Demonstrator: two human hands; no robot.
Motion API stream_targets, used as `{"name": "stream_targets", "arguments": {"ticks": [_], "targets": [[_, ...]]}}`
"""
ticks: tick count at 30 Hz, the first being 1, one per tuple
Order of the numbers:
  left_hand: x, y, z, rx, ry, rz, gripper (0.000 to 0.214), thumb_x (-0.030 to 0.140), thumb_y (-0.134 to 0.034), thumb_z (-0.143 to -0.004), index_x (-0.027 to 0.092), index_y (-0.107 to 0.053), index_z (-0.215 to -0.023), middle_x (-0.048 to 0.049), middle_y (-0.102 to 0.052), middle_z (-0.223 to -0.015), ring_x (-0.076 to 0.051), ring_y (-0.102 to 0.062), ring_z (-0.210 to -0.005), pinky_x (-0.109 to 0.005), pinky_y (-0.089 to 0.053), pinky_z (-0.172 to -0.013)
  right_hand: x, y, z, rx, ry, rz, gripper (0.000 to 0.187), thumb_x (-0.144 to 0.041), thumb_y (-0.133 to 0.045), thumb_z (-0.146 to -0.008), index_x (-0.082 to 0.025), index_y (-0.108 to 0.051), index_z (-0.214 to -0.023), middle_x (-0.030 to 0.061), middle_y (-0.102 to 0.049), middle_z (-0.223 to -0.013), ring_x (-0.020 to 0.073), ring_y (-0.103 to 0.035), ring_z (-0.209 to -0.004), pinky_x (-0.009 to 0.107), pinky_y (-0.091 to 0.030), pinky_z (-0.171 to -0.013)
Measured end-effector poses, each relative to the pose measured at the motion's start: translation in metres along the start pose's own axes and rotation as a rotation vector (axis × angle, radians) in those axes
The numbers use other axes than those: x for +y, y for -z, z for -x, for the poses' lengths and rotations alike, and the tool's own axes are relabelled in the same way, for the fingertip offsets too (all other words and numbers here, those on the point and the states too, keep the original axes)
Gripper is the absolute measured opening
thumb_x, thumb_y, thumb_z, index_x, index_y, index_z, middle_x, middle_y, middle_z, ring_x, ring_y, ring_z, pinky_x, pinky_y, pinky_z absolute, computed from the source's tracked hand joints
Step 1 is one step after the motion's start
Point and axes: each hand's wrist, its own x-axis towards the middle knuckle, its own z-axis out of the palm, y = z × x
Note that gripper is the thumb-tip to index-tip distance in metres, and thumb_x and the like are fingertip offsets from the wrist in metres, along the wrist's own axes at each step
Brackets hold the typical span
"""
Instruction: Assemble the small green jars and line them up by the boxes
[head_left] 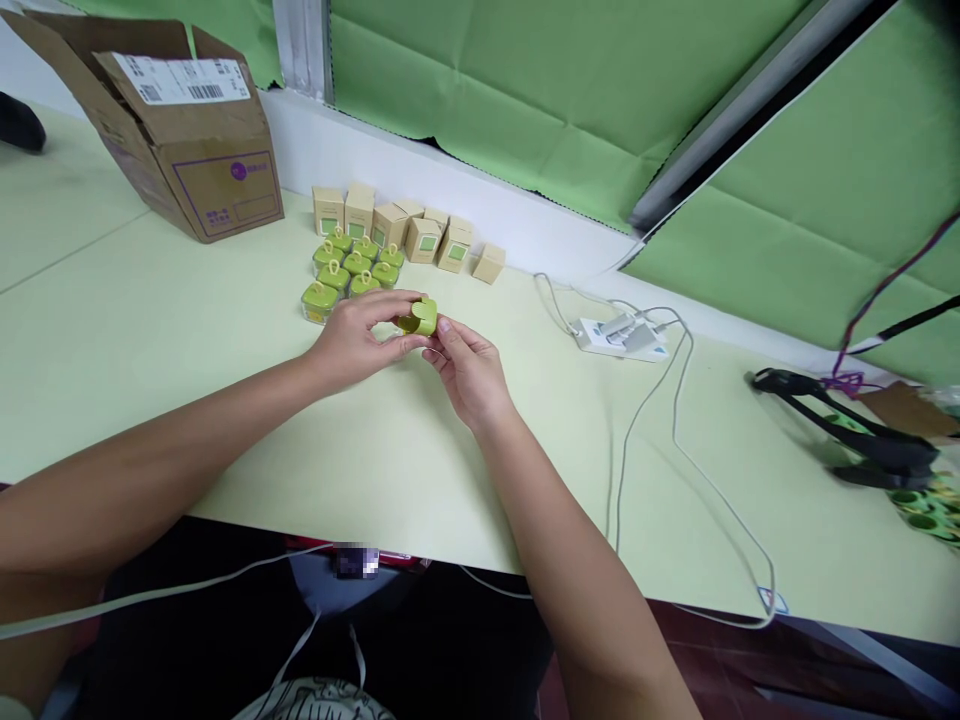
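Observation:
Between both hands, just above the table, is a small green plastic piece (425,316) with a curved cutout, like the lids on the small containers nearby. My left hand (358,335) grips it from the left, thumb below and fingers above. The fingertips of my right hand (471,372) pinch its right side. What lies under the piece is partly hidden by the fingers. Just behind my left hand, small clear containers with green lids and pale loops (320,297) stand in close rows. Several small cardboard boxes (424,240) with green labels line up behind them.
A large open carton (217,185) stands at the back left by the wall. To the right lies a white power strip (621,338) with plugs and trailing cables. A black stand-like object (847,425) and green parts (930,510) are at the far right.

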Motion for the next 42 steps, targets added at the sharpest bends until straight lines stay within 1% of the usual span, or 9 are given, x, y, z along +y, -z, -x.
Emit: {"name": "stream_targets", "arguments": {"ticks": [7, 12, 16, 21, 26, 29, 33, 37, 42], "targets": [[-0.001, 0.004, 0.0, -0.056, -0.003, -0.012, 0.022, 0.031, -0.061, -0.099, 0.025, -0.081, -0.108, -0.0075, -0.078, -0.133, -0.025, -0.073, -0.125, -0.043, -0.059, -0.111, 0.003, 0.001, -0.001, 0.091, 0.053, 0.09, 0.044, -0.053, -0.098, -0.065, -0.023, -0.073, -0.086, -0.0008, -0.075, -0.083, 0.0137, -0.069, -0.077, 0.033, -0.063, -0.083], [-0.003, 0.001, 0.0, -0.015, 0.101, 0.006, 0.015, 0.029, -0.071, -0.09, 0.024, -0.082, -0.099, -0.0059, -0.083, -0.118, -0.024, -0.079, -0.106, -0.036, -0.067, -0.089, 0.004, 0.0, 0.0, 0.079, 0.024, 0.083, 0.046, -0.054, -0.1, -0.061, -0.022, -0.076, -0.086, -0.0011, -0.075, -0.083, 0.0121, -0.067, -0.076, 0.031, -0.064, -0.082], [-0.001, 0.001, 0.001, -0.032, 0.098, -0.055, 0.017, 0.03, -0.069, -0.09, 0.022, -0.08, -0.101, -0.0054, -0.083, -0.113, -0.021, -0.079, -0.094, -0.033, -0.064, -0.082, 0.0, -0.006, 0.005, 0.031, 0.001, 0.076, 0.049, -0.058, -0.097, -0.065, -0.023, -0.076, -0.09, -0.0008, -0.075, -0.091, 0.0135, -0.07, -0.083, 0.031, -0.065, -0.08], [0.001, 0.004, 0.001, -0.131, -0.014, -0.087, 0.017, 0.034, -0.065, -0.096, 0.023, -0.075, -0.104, -0.0048, -0.083, -0.111, -0.021, -0.078, -0.096, -0.034, -0.061, -0.085, -0.003, -0.015, 0.011, -0.034, 0.041, 0.164, 0.054, -0.058, -0.096, -0.066, -0.023, -0.073, -0.101, 0.0031, -0.075, -0.111, 0.0167, -0.072, -0.095, 0.034, -0.065, -0.086], [0.0, 0.007, 0.001, -0.25, -0.015, -0.134, 0.017, 0.035, -0.058, -0.1, 0.024, -0.068, -0.107, -0.0074, -0.078, -0.129, -0.025, -0.076, -0.114, -0.039, -0.06, -0.093, -0.002, -0.015, 0.011, -0.049, 0.012, 0.149, 0.055, -0.056, -0.097, -0.066, -0.025, -0.073, -0.104, 0.0025, -0.074, -0.108, 0.0156, -0.069, -0.092, 0.032, -0.063, -0.083], [-0.001, 0.008, 0.001, -0.297, 0.016, -0.165, 0.021, 0.036, -0.055, -0.1, 0.023, -0.065, -0.112, -0.0101, -0.078, -0.126, -0.028, -0.076, -0.112, -0.041, -0.06, -0.09, -0.001, -0.013, 0.01, -0.065, -0.003, 0.147, 0.053, -0.057, -0.094, -0.069, -0.026, -0.072, -0.106, 0.0021, -0.073, -0.108, 0.0148, -0.068, -0.09, 0.03, -0.062, -0.078], [-0.002, 0.009, 0.001, -0.329, 0.029, -0.187, 0.022, 0.039, -0.055, -0.1, 0.023, -0.06, -0.113, -0.0139, -0.077, -0.129, -0.032, -0.076, -0.112, -0.043, -0.061, -0.085, 0.003, -0.011, 0.007, -0.067, 0.077, 0.261, 0.046, -0.057, -0.089, -0.074, -0.025, -0.07, -0.103, 0.0001, -0.072, -0.103, 0.0126, -0.063, -0.08, 0.028, -0.059, -0.07], [-0.001, 0.01, 0.001, -0.308, 0.004, -0.197, 0.018, 0.04, -0.051, -0.103, 0.023, -0.056, -0.107, -0.0145, -0.075, -0.136, -0.031, -0.076, -0.114, -0.042, -0.06, -0.085, 0.007, -0.008, 0.002, -0.013, 0.127, 0.319, 0.037, -0.057, -0.079, -0.084, -0.025, -0.068, -0.099, -0.0022, -0.067, -0.087, 0.0128, -0.062, -0.076, 0.027, -0.056, -0.065], [-0.001, 0.009, -0.001, -0.159, 0.024, -0.159, 0.019, 0.039, -0.051, -0.104, 0.022, -0.057, -0.109, -0.0073, -0.076, -0.109, -0.022, -0.074, -0.094, -0.034, -0.057, -0.078, 0.007, 0.003, -0.004, 0.182, 0.117, 0.388, 0.03, -0.048, -0.077, -0.083, -0.025, -0.064, -0.097, -0.0025, -0.067, -0.084, 0.0132, -0.063, -0.067, 0.026, -0.049, -0.055]]}}
